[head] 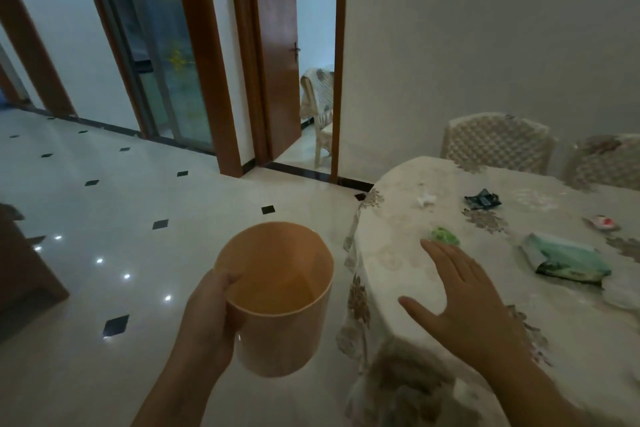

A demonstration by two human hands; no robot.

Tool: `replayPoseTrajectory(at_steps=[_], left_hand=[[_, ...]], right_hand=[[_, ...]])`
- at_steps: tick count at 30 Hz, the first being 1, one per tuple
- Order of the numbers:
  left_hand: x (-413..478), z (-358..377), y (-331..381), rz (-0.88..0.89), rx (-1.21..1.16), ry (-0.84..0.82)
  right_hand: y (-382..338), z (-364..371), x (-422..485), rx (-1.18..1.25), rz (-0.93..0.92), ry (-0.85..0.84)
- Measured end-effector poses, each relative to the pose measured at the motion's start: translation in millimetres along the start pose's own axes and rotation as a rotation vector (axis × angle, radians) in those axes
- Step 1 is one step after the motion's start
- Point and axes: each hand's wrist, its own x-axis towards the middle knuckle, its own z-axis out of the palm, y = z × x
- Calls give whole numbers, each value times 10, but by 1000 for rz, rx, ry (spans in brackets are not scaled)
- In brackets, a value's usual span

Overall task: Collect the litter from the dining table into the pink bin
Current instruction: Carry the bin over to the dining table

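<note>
My left hand [211,319] grips the rim of the pink bin [280,302], held in the air beside the table's left edge; its inside looks bare. My right hand [460,295] hovers flat and open over the dining table [398,253], fingertips just short of a crumpled green wrapper [445,236]. Farther back lie a scrap of white paper [426,199] and a dark blue wrapper [483,200]. A red and white scrap [604,222] and a green and white packet [568,258] lie to the right.
The table wears a pale floral cloth that hangs over its edge. Two quilted chairs [495,142] stand behind it against the wall. Glossy tiled floor [138,218] spreads to the left. An open wooden door [277,45] and a glass door are at the back.
</note>
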Motion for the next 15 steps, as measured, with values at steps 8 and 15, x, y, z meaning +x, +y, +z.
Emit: replayPoseTrajectory(at_steps=[8, 15], left_hand=[[1771, 768, 90, -58, 59, -111], [2925, 1551, 199, -32, 156, -303]], right_hand=[[417, 684, 1382, 2, 106, 20], [691, 998, 2177, -37, 254, -2]])
